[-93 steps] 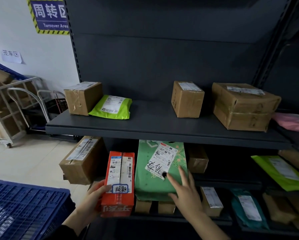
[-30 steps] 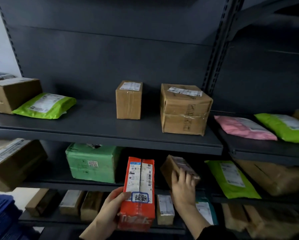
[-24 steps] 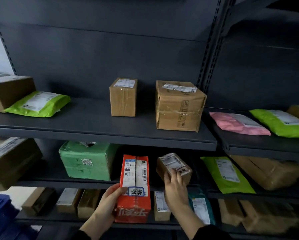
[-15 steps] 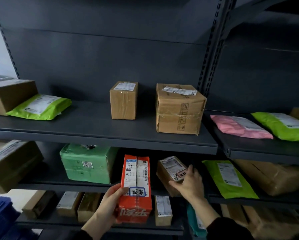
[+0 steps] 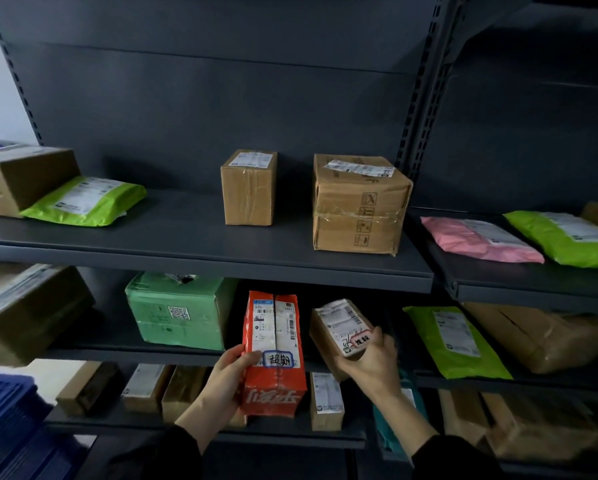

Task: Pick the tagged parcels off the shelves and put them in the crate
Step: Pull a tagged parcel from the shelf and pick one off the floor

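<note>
Red parcel, tagged 超期 in blue, is gripped upright by the left hand. Brown box, red-bordered tag unreadable, is gripped by the right hand before the middle shelf.

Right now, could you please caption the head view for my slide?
At the shelves, the left hand holds a tagged red parcel and the right hand grips a tagged brown box.

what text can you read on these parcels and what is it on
"超期": handwritten on the blue-edged tag of the red parcel in the left hand.
"530-": top of that parcel's shipping label.
Too blurred to read: handwriting on the red-edged tag of the small brown parcel in the right hand.
All other labels and print: too small or blurred.
</note>
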Available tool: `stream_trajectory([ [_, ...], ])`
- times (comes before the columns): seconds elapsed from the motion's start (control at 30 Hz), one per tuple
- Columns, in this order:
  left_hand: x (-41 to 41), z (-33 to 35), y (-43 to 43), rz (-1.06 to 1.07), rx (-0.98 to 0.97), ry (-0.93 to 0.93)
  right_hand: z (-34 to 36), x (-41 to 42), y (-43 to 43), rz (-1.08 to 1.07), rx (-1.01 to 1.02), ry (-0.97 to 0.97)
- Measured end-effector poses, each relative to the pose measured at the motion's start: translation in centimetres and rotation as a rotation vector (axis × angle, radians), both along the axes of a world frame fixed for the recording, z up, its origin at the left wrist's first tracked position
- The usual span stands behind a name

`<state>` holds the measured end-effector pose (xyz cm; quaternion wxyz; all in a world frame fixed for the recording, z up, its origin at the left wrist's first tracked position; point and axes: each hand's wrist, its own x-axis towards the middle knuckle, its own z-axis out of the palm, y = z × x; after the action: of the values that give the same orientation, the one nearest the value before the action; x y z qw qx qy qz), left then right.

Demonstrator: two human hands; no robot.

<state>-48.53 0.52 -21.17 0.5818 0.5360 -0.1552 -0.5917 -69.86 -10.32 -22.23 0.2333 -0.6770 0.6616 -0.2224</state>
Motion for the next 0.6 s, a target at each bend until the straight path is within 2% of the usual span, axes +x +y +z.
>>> stream_trajectory([
  [0.37,-0.2,1.4,4.0,-0.017,-0.024,-0.042,2.0,0.5,7.9,0.028,-0.094,-0.166],
  [0.6,0.2,1.6,7.1,-0.004,-0.076,-0.08,3.6,1.9,10.9,0.085,-0.111,-0.202],
])
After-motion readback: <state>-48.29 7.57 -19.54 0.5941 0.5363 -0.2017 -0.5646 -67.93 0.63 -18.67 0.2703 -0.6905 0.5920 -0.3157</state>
